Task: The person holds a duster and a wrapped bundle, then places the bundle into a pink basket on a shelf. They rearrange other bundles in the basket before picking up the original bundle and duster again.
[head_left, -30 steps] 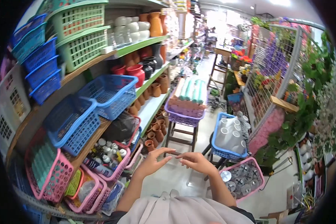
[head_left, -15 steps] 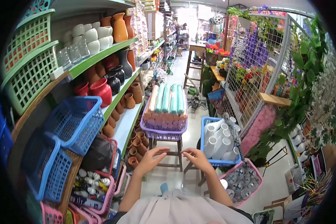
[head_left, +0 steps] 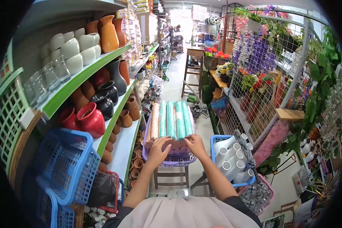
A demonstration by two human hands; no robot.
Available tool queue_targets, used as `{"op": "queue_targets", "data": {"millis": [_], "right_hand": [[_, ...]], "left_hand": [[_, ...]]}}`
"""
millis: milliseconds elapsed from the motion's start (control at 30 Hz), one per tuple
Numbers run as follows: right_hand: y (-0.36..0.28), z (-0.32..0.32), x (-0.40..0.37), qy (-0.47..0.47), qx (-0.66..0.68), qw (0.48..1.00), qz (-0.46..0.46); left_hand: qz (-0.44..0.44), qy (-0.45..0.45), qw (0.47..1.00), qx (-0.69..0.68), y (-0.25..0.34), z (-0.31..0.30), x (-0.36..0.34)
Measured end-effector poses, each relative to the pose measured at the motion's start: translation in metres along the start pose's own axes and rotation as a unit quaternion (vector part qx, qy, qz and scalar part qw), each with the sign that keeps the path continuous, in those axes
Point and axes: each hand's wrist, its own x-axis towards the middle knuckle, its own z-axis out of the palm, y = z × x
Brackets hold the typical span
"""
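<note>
Loosely, my hands (head_left: 158, 151) curve half-open and empty by the teal rolls (head_left: 171, 119). Beneath them sits a purple basket (head_left: 174, 163).

no text, label, brand or number can be read; packaged goods (head_left: 130, 28) beyond the orange vase (head_left: 110, 36) are too small and blurred.

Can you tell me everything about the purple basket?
The purple basket looks like plastic, with openwork sides and a rim. It sits upright on a dark stool, piled above its rim with long bundles: turquoise and peach on top, purplish ones lower down. The left hand and right hand are at its near side; whether they touch it, I can't tell.
</note>
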Motion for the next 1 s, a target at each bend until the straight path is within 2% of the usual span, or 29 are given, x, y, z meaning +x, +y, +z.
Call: {"op": "queue_targets", "data": {"millis": [67, 133, 200, 233, 300, 400, 533, 767, 833, 867, 1000], "right_hand": [[0.003, 0.009, 0.013, -0.013, -0.043, 0.998, 0.037], [-0.002, 0.017, 0.022, 0.034, -0.134, 0.987, 0.080], [0.000, 0.025, 0.032, 0.031, -0.171, 0.981, 0.087], [0.002, 0.029, 0.037, 0.027, -0.207, 0.974, 0.088], [0.003, 0.038, 0.044, 0.022, -0.247, 0.965, 0.089], [0.004, 0.046, 0.051, 0.008, -0.311, 0.947, 0.083], [0.002, 0.050, 0.056, -0.020, -0.360, 0.929, 0.077], [0.007, 0.056, 0.061, -0.050, -0.374, 0.921, 0.095], [0.003, 0.052, 0.064, -0.092, -0.335, 0.929, 0.126], [0.004, 0.050, 0.064, -0.090, -0.336, 0.929, 0.128], [0.019, 0.053, 0.067, -0.053, -0.193, 0.964, 0.177]], "left_hand": [[0.031, 0.022, 0.997, 0.073, -0.013, 0.010, 0.016], [0.035, 0.002, 0.994, 0.100, -0.033, 0.019, 0.029], [0.038, 0.008, 0.980, 0.195, -0.042, 0.027, 0.038], [0.039, 0.006, 0.980, 0.196, -0.045, 0.029, 0.039], [0.015, -0.034, 0.960, 0.279, -0.050, 0.030, 0.040], [0.011, -0.070, 0.965, 0.252, -0.060, 0.030, 0.038], [0.033, -0.065, 0.964, 0.257, -0.070, 0.030, 0.037], [0.028, -0.058, 0.961, 0.269, -0.075, 0.034, 0.033], [0.026, -0.050, 0.961, 0.272, -0.074, 0.034, 0.032], [0.028, -0.051, 0.961, 0.271, -0.073, 0.034, 0.032], [0.026, -0.048, 0.962, 0.268, -0.078, 0.035, 0.032]]}}
